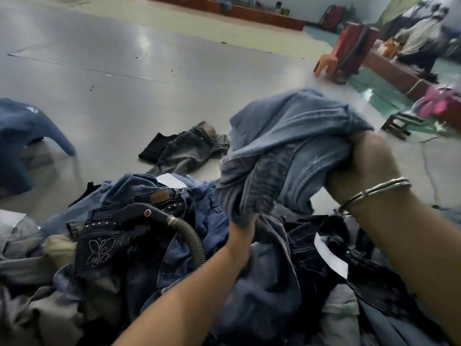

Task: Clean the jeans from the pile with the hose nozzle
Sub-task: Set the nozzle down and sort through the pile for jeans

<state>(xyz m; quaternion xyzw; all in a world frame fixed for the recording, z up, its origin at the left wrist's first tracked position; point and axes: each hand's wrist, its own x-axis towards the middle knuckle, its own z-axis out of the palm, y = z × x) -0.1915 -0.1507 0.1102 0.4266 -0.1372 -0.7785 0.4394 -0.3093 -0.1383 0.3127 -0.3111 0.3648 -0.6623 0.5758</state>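
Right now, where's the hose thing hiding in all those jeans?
Start at the big pile of jeans in front of the person, then look at its left half. The hose nozzle lies on top there, beside dark jeans stitched with a butterfly. It is the only hard black piece, with a red button and a ribbed hose.

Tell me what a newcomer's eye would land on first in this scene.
First, the light blue denim jeans lifted at centre, gripped by the right hand above and the left hand below. Next, the black hose nozzle with a red button lying on the heap of dark and blue jeans at lower left. Beyond, grey-black jeans lie alone on the shiny grey floor.
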